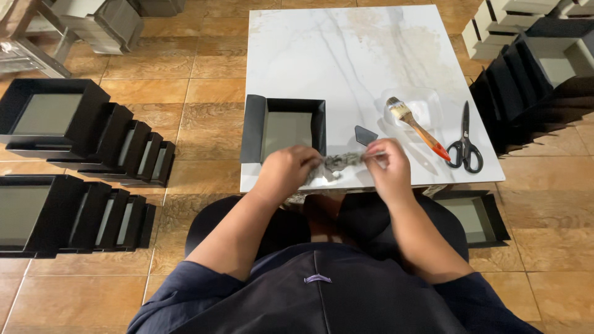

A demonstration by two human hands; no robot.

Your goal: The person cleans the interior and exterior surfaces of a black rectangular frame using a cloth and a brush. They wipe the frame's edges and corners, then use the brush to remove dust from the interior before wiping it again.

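My left hand [286, 171] and my right hand [385, 166] grip the two ends of a twisted grey rag [339, 162], stretched between them over the near edge of a white marble-patterned tabletop [346, 55]. Just behind my left hand stands an open black box [257, 127] with a grey inside. A small dark scraper [365, 135] lies on the table beyond the rag. To the right rest a paintbrush [416, 127] with an orange handle, lying across a clear plastic dish [427, 102], and black scissors [464, 140].
Rows of nested black boxes [86, 133] lie on the tiled floor at the left, with another row [74, 213] nearer. More black and pale boxes [532, 80] are stacked at the right. One open black box [476, 216] sits on the floor by my right knee.
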